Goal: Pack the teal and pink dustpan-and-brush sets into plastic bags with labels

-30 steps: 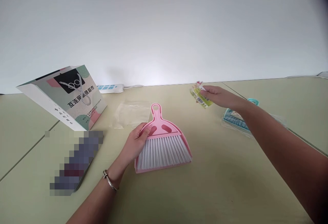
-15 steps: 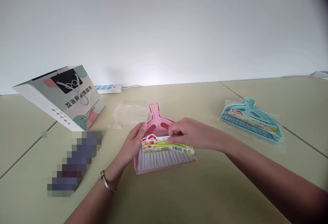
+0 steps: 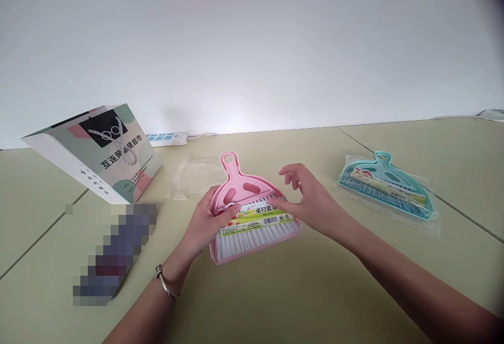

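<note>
A pink dustpan (image 3: 240, 184) with a white-bristled brush (image 3: 255, 239) nested in it is tilted up in front of me. Across the brush lies a printed cardboard label (image 3: 271, 217) with a mushroom picture and a barcode. My left hand (image 3: 207, 223) grips the dustpan's left side, its thumb pressing on the label's left end. At the right side, my right hand (image 3: 311, 202) is open with the fingers apart and lifted, and its thumb is at the label's upper right edge. Whether that thumb touches the label I cannot tell.
A teal dustpan and brush set (image 3: 388, 184) in clear wrap lies at the right. Behind the pink set is a clear plastic bag (image 3: 192, 176). A paper bag (image 3: 129, 163) stands at the left, near a power strip (image 3: 167, 138) and a pixelated dark object (image 3: 122, 249).
My right hand has loosened its pinch on the label and opened, moving right. The dustpan has tilted a little to the left, and my left thumb has come down on the label.
</note>
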### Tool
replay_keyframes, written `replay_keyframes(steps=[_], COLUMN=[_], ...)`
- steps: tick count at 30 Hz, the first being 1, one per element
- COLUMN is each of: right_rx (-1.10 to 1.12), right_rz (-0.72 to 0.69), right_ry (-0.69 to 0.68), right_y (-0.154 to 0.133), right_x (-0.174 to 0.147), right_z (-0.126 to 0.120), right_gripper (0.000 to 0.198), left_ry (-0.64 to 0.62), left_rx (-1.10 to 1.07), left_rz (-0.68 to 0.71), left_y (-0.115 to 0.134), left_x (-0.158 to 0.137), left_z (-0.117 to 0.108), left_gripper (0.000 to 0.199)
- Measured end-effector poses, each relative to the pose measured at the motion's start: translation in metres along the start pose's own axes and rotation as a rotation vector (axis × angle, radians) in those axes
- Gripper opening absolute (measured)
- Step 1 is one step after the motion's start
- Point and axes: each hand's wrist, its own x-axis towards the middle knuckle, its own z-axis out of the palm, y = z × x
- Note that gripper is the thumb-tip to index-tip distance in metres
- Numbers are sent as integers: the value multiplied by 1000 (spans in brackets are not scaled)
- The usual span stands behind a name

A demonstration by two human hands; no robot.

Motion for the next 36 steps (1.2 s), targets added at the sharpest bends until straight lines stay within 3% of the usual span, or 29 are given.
replay_keyframes(steps=[2, 5, 7, 10, 13, 16, 18, 21, 22, 26, 29, 36], right_rx=[300, 797, 975, 1089, 1155, 1164, 1159, 1152, 1149, 1137, 1117, 1111], right_rz=[139, 324, 406, 452, 450, 468, 475, 473, 474, 465, 456, 488], right_ry=[-125, -456, -488, -407, -342, -296, -251, -188, -176, -153, -129, -107], right_y=[14, 32, 40, 46, 49, 51, 53, 57, 59, 62, 60, 57], right_x=[-4, -8, -10, -13, -16, -16, -15, -12, -11, -9, -8, -8], right_z=[0, 9, 17, 28, 33, 32, 28, 21, 19, 14, 14, 8], right_gripper=[57, 56, 54, 53, 51, 51, 53, 52, 51, 44, 40, 49], left_ry=[6, 23, 38, 69, 81, 40, 83, 178, 178, 77, 24, -125], left_rx=[-10, -3, -16, -52, 27, 275, 549, 1164, 1233, 1374, 1456, 1535], left_rz=[15, 26, 24, 14, 54, 68, 48, 13, -16, -89, -74, 206], left_y=[-1, -3, -6, -12, -17, -11, 0, 18, 21, 20, 11, 4], left_x=[-1, -2, -3, -3, 0, 10, 23, 53, 64, 102, 114, 90], left_z=[2, 9, 15, 24, 25, 12, -5, -31, -38, -52, -53, -33], left_gripper=[45, 46, 46, 48, 47, 44, 50, 54, 53, 49, 47, 41])
